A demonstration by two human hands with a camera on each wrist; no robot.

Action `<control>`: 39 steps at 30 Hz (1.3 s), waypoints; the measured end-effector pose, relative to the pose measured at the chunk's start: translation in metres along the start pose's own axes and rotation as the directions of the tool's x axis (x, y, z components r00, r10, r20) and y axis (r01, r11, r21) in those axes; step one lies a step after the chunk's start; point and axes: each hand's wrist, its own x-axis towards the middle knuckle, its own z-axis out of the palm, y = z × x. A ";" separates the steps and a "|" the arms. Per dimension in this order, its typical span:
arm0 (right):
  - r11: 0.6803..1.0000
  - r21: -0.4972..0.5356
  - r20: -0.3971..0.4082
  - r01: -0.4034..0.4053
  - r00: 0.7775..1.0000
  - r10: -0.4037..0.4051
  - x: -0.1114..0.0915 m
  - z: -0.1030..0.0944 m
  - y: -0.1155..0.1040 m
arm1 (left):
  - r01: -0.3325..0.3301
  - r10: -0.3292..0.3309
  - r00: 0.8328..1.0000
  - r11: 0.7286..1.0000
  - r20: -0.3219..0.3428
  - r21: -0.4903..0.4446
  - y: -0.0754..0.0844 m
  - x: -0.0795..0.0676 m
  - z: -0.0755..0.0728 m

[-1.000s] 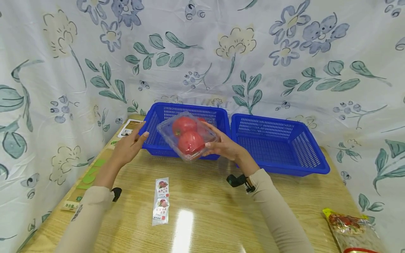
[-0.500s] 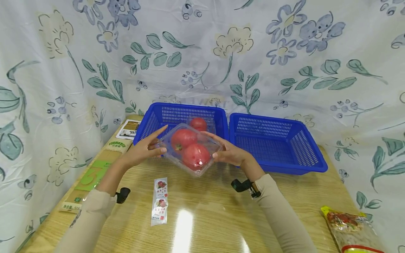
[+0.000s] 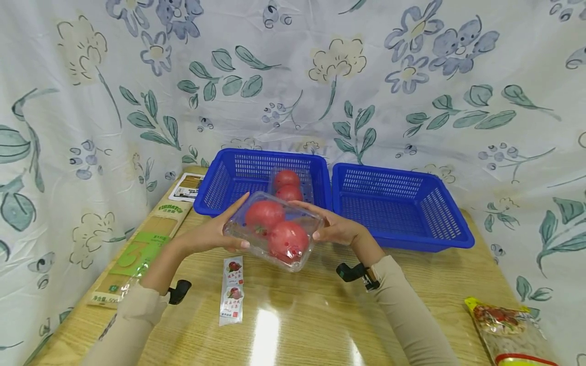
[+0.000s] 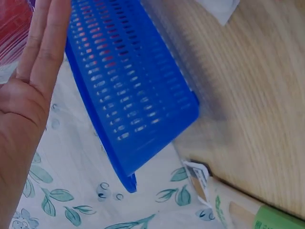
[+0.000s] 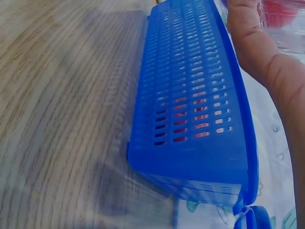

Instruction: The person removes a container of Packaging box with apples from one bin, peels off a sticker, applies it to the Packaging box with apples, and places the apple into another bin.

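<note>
A clear plastic box (image 3: pixel 305 217) with two red round fruits (image 3: pixel 288 243) inside is held tilted in the air, in front of the left blue basket (image 3: pixel 265 161). My left hand (image 3: pixel 206 236) grips its left side, thumb at the near edge and fingers on the far one. On the right side, my right hand (image 3: pixel 338 229) holds it between thumb and fingers. Behind it, a second clear box (image 3: pixel 306 192) with two red fruits (image 3: pixel 287 180) sits in that basket. Below on the table lies a strip of two fruit stickers (image 3: pixel 232 290). Both wrist views catch only part of the held box.
A second blue basket (image 3: pixel 398 239) stands at the right, close beside the first. Along the table's left edge lies a long pasta packet (image 3: pixel 137 249) with a green label. A yellow-topped food bag (image 3: pixel 508 330) is at the front right. Floral cloth (image 3: pixel 293 76) hangs behind.
The box has come down and toward me, out from over the left basket, uncovering the second box. My left hand, apart from it a second ago, now grips it together with my right.
</note>
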 end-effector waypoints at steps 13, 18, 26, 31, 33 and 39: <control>0.994 -0.111 0.010 -0.020 1.000 0.021 -0.010 0.004 0.009 | -0.119 0.119 0.992 0.993 -0.052 -0.006 -0.023 -0.006 0.024; 0.990 -0.143 0.004 -0.001 1.000 0.002 -0.018 0.005 0.012 | -0.123 0.118 0.989 0.991 -0.086 -0.058 -0.027 -0.009 0.035; 0.990 -0.135 -0.103 -0.044 0.994 0.030 -0.033 0.017 0.019 | -0.076 0.061 0.995 0.972 -0.072 -0.223 -0.023 -0.019 0.054; 0.994 -0.073 -0.166 -0.082 0.984 0.069 -0.038 0.028 0.019 | -0.100 0.081 0.990 0.981 -0.116 -0.167 -0.022 -0.025 0.060; 0.995 -0.041 -0.188 -0.089 0.979 0.079 -0.041 0.033 0.018 | -0.106 0.088 0.987 0.985 -0.134 -0.134 -0.023 -0.028 0.062; 0.999 0.016 -0.227 -0.039 0.973 0.042 -0.047 0.049 0.023 | -0.109 0.091 0.981 0.989 -0.174 -0.097 -0.028 -0.032 0.070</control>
